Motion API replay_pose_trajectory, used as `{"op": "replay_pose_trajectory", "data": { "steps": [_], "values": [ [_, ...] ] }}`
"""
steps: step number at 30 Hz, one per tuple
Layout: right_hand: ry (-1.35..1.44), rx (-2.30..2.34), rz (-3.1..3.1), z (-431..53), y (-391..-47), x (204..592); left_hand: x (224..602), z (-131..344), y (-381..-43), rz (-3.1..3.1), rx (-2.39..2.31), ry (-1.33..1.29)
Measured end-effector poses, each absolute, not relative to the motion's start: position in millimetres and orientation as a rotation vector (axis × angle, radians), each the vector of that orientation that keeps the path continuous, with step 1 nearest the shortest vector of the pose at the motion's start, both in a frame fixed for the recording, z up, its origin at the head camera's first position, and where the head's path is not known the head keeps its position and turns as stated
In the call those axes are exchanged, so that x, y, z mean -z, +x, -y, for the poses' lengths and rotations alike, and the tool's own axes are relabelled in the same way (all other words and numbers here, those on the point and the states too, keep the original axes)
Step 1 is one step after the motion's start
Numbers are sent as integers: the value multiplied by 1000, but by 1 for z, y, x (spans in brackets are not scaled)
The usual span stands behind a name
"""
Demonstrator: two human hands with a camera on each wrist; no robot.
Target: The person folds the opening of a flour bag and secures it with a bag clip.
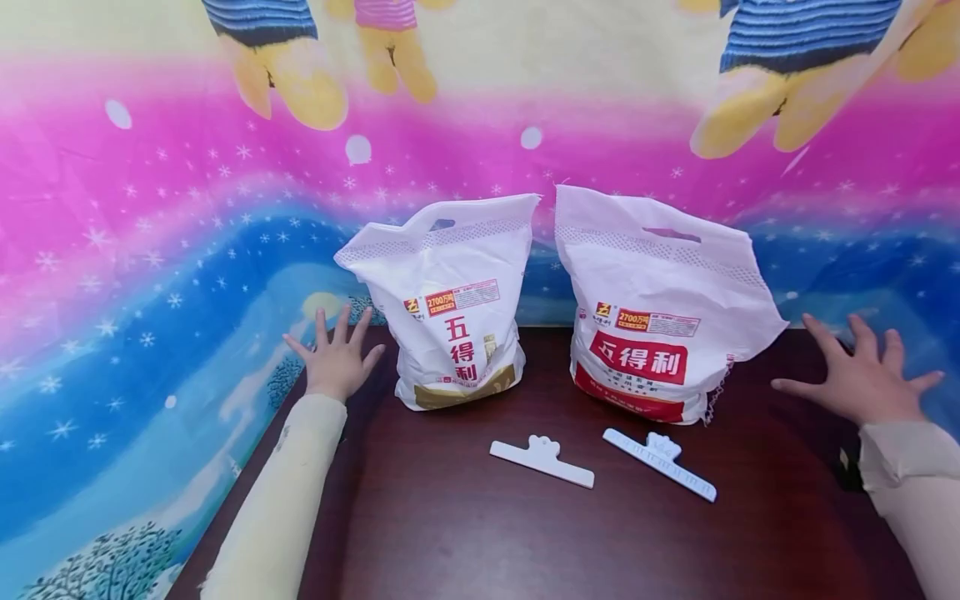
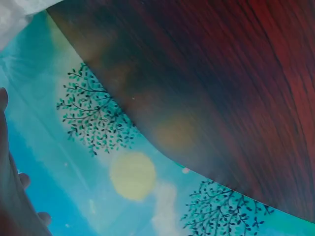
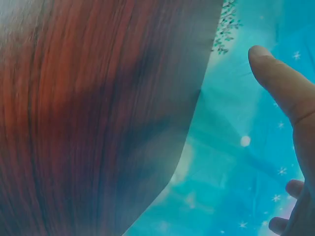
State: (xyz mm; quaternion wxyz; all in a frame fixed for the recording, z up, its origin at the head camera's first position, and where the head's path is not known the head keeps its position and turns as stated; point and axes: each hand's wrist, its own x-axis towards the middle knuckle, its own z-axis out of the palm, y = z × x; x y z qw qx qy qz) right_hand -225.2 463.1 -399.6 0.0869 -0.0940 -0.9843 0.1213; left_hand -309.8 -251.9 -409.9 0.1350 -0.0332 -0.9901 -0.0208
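My left hand (image 1: 335, 364) is held with fingers spread at the table's left side, beside a white flour bag (image 1: 465, 275) with a gold band. On the right, my right hand (image 1: 870, 375) also spreads its fingers, apart from a second white flour bag (image 1: 645, 283) with red printing. Neither hand holds anything. Both bags stand upright, each with a handle slot near its top. In front of them lie a plain white bag clip (image 1: 543, 461) and another pale clip (image 1: 660, 463) with ruler-like marks. The right wrist view shows the thumb (image 3: 280, 81) extended.
A dark reddish-brown wooden table (image 1: 480, 542) bears the bags and clips. Its rounded edge (image 2: 162, 150) shows in the left wrist view. Behind and beside it hangs a colourful printed cloth (image 1: 465, 150) with snowflakes and cartoon figures.
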Motion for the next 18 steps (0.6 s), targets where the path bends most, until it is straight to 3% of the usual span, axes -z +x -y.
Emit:
{"op": "replay_pose_trajectory", "data": {
  "steps": [18],
  "values": [
    [-265,-437,2850,-437,-217,385,400,239,-301,2766,147,-117]
  ]
}}
